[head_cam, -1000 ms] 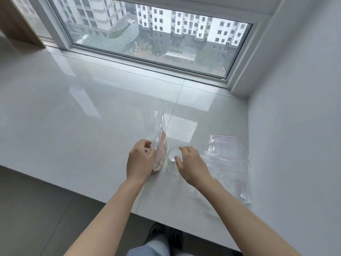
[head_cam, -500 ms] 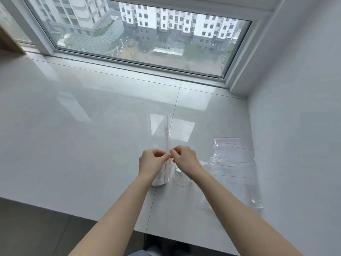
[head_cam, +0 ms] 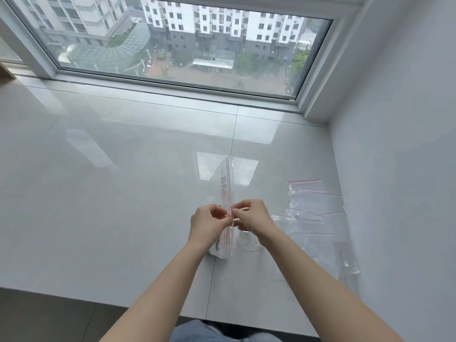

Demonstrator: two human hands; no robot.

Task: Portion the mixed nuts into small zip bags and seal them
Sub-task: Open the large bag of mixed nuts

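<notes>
A large clear zip bag (head_cam: 225,183) with a red zip line stands upright on the white sill, seen edge-on. My left hand (head_cam: 209,222) and my right hand (head_cam: 251,217) pinch its top strip from either side, fingertips meeting at the zip. A small clear glass cup (head_cam: 246,243) stands just right of the bag, partly behind my right wrist. The bag's contents are hidden by my hands.
Several small empty zip bags (head_cam: 313,206) with red lines lie flat at the right, close to the white wall (head_cam: 394,169). The glossy sill (head_cam: 111,181) runs left and back toward the window (head_cam: 172,45). Its front edge drops to a dark floor.
My right hand left the glass cup and joined my left at the big bag's top strip. The bag now stands straighter. The view tilted up slightly.
</notes>
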